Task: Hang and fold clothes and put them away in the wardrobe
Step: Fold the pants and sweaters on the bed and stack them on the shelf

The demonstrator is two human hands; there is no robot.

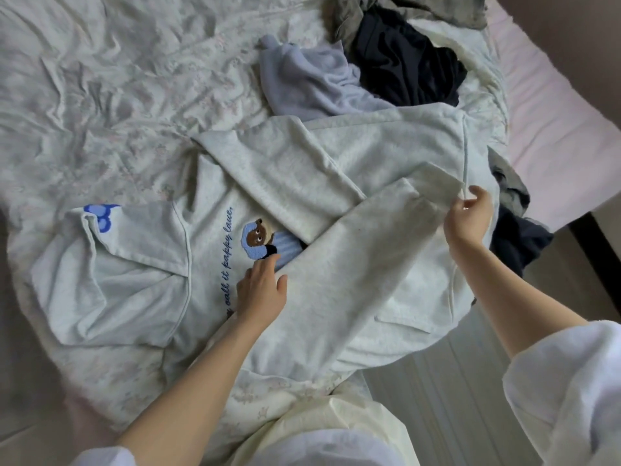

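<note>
A pale grey sweatshirt point(208, 210) with a brown bear patch point(257, 242) and blue lettering lies spread on the bed. One sleeve point(356, 260) is folded diagonally across its front. My left hand point(263, 290) rests flat on the chest just below the bear, fingers straight. My right hand point(470, 218) pinches the cuff end of the folded sleeve at the right and holds it slightly lifted.
A heap of other clothes lies beyond: a lavender fleece point(312, 82), a dark navy garment point(406, 62), an olive piece point(413, 8). More dark clothing point(517, 230) hangs at the bed's right edge. Rumpled floral bedding point(111, 79) stretches left. Floor point(447, 391) shows at lower right.
</note>
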